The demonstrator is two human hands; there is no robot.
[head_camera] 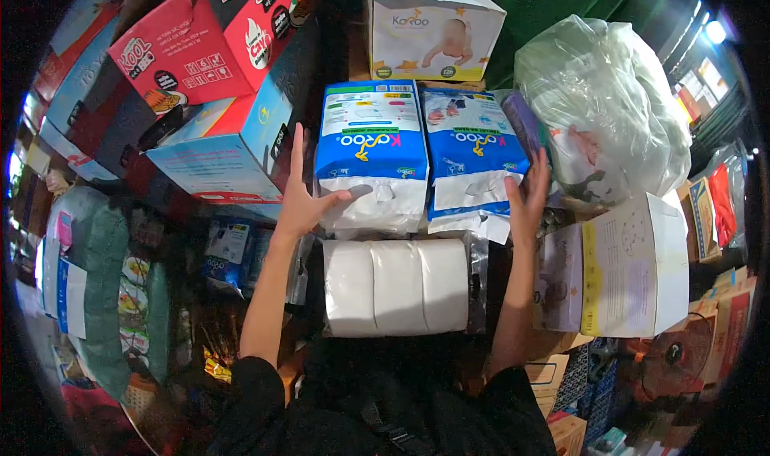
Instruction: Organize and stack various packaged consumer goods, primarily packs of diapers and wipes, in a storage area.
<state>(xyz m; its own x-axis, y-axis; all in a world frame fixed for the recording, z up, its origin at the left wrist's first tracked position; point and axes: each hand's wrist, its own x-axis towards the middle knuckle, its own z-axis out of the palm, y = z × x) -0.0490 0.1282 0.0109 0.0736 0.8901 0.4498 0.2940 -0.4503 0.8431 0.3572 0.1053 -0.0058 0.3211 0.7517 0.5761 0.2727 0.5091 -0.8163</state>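
Note:
Two blue-and-white plastic packs of underpads lie side by side before me, the left pack (372,137) and the right pack (473,137). My left hand (310,191) is at the left pack's outer side, fingers spread, thumb over its white end. At the right pack's outer edge is my right hand (529,185), with fingers apart and thumb near the white flap; whether either hand touches cannot be told. Nearer to my body, a clear-wrapped pack of white folded pads (396,287) lies between my forearms. A purple item (518,119) is partly hidden beside the right pack.
A white printed carton (433,41) stands behind the packs. Red noodle carton (186,53) and light-blue carton (210,149) are stacked at left. On the right are a filled translucent plastic bag (601,107), an opened white carton (625,269) and a fan (674,354).

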